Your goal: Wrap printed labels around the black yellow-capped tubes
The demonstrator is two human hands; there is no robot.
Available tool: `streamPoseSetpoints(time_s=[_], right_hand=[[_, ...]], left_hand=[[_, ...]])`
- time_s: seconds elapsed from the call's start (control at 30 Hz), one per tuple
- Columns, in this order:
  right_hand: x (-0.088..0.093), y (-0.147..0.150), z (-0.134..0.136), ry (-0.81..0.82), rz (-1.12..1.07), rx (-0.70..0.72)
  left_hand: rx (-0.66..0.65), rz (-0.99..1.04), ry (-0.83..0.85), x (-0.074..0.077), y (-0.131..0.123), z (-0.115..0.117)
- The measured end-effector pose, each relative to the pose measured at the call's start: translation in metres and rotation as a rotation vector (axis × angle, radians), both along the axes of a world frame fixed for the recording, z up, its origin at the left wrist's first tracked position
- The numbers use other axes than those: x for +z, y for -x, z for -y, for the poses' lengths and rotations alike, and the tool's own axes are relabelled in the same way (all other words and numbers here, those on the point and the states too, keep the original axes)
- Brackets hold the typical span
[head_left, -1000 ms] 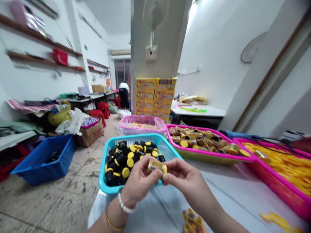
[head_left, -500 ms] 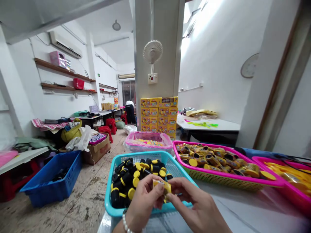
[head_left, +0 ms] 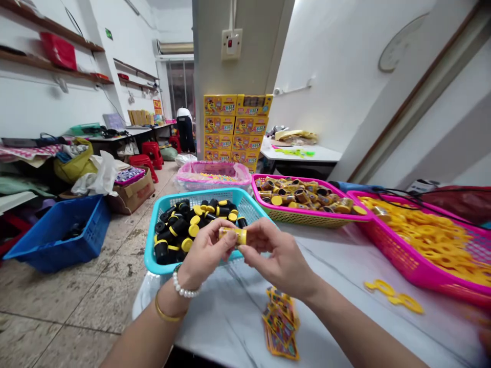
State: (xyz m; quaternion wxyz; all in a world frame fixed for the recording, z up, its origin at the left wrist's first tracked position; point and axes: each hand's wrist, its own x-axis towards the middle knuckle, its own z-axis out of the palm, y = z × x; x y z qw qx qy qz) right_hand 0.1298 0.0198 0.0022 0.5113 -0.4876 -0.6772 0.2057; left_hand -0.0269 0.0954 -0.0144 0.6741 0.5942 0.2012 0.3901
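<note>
A small yellow cylinder (head_left: 238,235) with a printed wrap is held level between my hands, over the near edge of the turquoise basket (head_left: 150,255). My left hand (head_left: 209,250) wraps its fingers round the cylinder's left part, thumb on the front. At the right end, the thumb and fingers of my right hand (head_left: 278,253) close on it. Black cylinders with yellow caps (head_left: 178,225) lie in the turquoise basket. Printed cards (head_left: 282,324) are piled on the marbled table (head_left: 222,322) below my right wrist.
Pink baskets hold wrapped cylinders (head_left: 301,194) and yellow ring-shaped parts (head_left: 429,237). Two loose yellow parts (head_left: 395,296) lie at the right. A blue crate (head_left: 57,250) stands on the floor. Yellow boxes (head_left: 233,133) are stacked behind; a person (head_left: 185,128) bends over far back.
The view has tilted down and shifted, bringing the cards, loose yellow parts and more of my forearms into sight. Both hands still hold the cylinder, which now lies more level.
</note>
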Motion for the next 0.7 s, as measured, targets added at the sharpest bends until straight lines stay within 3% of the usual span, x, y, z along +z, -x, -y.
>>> streamPoseSetpoints(time_s=[0.1,0.2,0.27,0.43,0.57,0.63,0.7], right_hand=[[-0.008,-0.007,-0.004,-0.186,0.181,-0.01],[-0.012,-0.01,-0.005,-0.191,0.21,0.022],[-0.012,-0.008,-0.005,-0.127,0.102,0.035],[-0.007,0.006,-0.003,0.22,-0.406,0.063],[-0.005,0.008,-0.004,0.316,-0.494,0.058],[-0.009,0.007,-0.004,0.254,-0.422,0.029],[-0.016,0.005,-0.003,0.076,-0.267,-0.031]], left_hand=[[-0.027,-0.041,0.045,0.001,0.0,0.001],[-0.059,-0.08,0.021,0.004,0.002,0.001],[-0.1,-0.081,0.035,0.006,0.003,0.002],[-0.14,-0.018,0.064,0.008,0.002,0.004],[-0.12,-0.003,0.006,0.008,0.002,0.004],[-0.114,-0.018,0.021,0.006,0.003,0.002],[-0.109,-0.029,0.073,0.004,0.003,0.001]])
